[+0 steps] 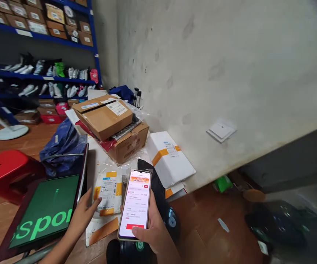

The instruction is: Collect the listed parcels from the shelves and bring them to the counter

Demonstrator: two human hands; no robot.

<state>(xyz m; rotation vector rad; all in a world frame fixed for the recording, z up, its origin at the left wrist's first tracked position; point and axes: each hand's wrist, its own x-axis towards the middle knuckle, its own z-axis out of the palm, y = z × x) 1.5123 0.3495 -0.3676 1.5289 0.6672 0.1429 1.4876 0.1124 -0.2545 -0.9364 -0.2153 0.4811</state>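
My right hand [154, 227] is wrapped round a smartphone [134, 205]. The phone's lit screen faces me, showing a page of text with a red button, and my thumb lies near its lower edge. Just left of the phone lies a white parcel [108, 193] with orange tape and a printed label. My left hand [84, 209] is at the parcel's left edge with its visible fingers apart, one tip over the wrapping. Part of that hand's underside is hidden.
Cardboard boxes [106, 117] are stacked behind the parcel, beside a larger white package [171, 159]. On the left are a red stool [10, 172], a blue bag [63, 145] and a green-printed panel [45, 212]. Shelves [41, 75] hold shoes and boxes. A concrete wall [216, 73] stands right.
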